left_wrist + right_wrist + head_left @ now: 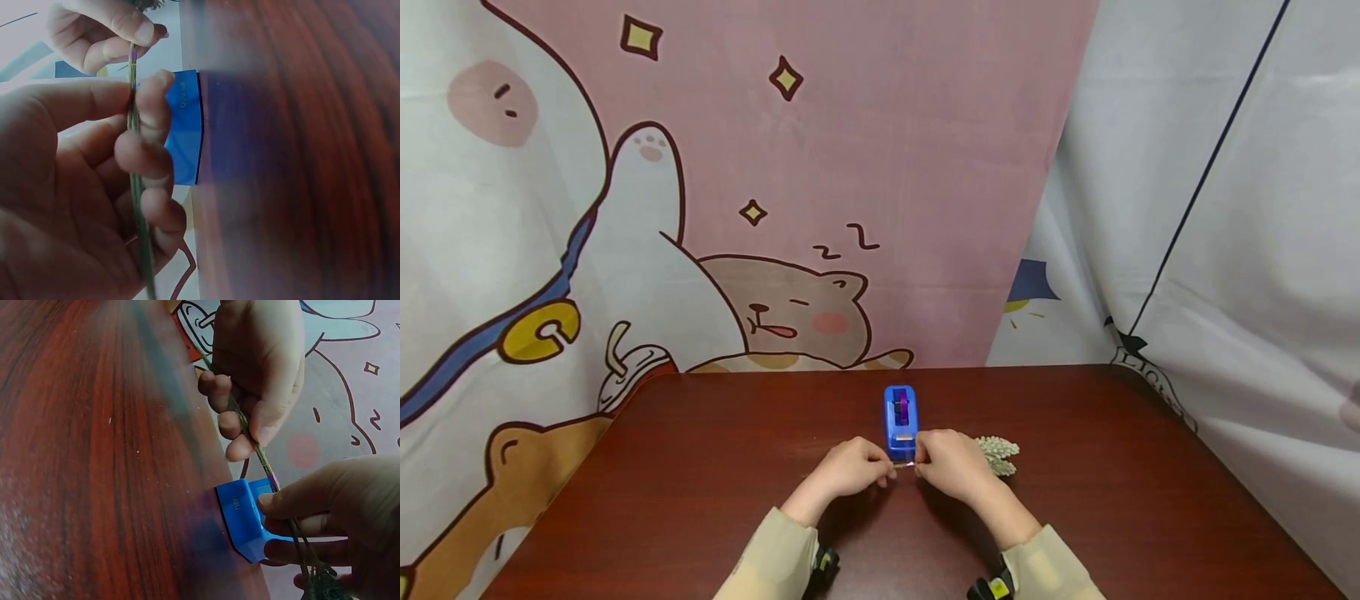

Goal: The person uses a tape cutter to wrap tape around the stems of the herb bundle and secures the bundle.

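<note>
Both hands hold a thin bundle of green stems [139, 194] crosswise, just in front of a blue tape dispenser [892, 433] with a purple core. My left hand [850, 468] pinches the stems between thumb and index finger, its other fingers curled round their lower length. Closer to the pale flower heads [1000, 454], my right hand [953, 462] pinches the same stems. Between the two hands a small purplish shiny patch [274, 481] shows on the stems; whether it is tape I cannot tell. The flower heads stick out to the right, partly behind the right hand.
The dispenser stands on a dark red-brown wooden table [715, 483]. Behind the table hangs a pink and white cartoon cloth [910, 167], with a white cloth [1247, 250] along the right side.
</note>
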The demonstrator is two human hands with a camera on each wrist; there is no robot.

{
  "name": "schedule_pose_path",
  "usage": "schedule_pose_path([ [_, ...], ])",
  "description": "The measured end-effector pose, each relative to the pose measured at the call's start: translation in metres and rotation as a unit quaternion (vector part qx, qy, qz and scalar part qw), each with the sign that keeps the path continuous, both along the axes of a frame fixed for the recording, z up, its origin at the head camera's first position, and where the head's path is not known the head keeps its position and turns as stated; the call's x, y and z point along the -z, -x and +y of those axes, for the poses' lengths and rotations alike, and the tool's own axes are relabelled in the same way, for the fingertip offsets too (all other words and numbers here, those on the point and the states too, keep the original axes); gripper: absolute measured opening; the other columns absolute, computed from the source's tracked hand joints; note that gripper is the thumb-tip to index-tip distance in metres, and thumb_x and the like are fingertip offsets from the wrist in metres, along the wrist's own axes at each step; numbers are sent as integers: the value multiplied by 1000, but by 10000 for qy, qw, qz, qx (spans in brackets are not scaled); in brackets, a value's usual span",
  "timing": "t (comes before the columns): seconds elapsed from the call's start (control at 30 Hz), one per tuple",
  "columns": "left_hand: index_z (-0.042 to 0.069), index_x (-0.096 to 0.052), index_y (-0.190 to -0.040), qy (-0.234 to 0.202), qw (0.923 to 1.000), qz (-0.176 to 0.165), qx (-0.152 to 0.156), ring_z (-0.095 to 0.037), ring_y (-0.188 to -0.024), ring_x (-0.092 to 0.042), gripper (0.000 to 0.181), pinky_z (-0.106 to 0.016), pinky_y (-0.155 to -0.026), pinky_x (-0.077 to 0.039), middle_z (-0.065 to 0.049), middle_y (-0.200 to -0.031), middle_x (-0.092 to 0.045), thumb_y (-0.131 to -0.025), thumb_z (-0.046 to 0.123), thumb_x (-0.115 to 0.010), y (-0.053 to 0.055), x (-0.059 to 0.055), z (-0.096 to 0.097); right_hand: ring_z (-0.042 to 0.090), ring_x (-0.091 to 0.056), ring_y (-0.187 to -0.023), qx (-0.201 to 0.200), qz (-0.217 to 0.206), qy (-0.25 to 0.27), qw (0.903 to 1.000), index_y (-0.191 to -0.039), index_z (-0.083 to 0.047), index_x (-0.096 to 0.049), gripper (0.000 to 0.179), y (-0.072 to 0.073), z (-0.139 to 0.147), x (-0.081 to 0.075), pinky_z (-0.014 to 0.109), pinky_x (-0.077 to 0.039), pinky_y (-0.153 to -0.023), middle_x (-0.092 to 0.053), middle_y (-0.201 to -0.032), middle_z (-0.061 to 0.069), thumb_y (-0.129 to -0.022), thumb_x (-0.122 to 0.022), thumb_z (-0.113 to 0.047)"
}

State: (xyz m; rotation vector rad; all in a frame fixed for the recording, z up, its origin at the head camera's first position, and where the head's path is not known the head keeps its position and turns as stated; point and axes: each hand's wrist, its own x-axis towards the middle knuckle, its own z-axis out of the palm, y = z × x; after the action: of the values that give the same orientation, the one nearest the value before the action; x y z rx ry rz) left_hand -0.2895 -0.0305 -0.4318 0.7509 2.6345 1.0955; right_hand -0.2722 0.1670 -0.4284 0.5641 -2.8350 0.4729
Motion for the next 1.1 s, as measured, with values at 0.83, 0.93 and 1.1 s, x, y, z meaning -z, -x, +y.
schedule_pose_path([
  [0.83,17,-77,-79,-247,9966,508,-600,-9,-73,-56,6,-32,-66,-45,9,-79,-69,-83,20,-74,2,2,5,14,-63,-67,-67,68,-70,9999,-76,-17,-75,6,-1,0,-6,36,-51,-62,-68,-74,-7,-82,-75,-18],
  [0.93,16,-77,-80,-314,9960,527,-654,-9,-72,-56,5,-32,-66,-44,9,-79,-69,-83,19,-74,2,3,5,15,-63,-68,-11,261,-116,9996,-76,-17,-74,6,0,0,-4,36,-51,-63,-67,-73,-7,-81,-77,-19],
  [1.1,14,-76,-82,-411,9951,559,-704,-8,-68,-53,4,-30,-62,-43,10,-76,-66,-82,18,-75,2,2,5,16,-63,-68,108,515,-87,9986,-74,-18,-72,8,1,-1,-2,36,-50,-63,-65,-73,-7,-77,-79,-19],
])
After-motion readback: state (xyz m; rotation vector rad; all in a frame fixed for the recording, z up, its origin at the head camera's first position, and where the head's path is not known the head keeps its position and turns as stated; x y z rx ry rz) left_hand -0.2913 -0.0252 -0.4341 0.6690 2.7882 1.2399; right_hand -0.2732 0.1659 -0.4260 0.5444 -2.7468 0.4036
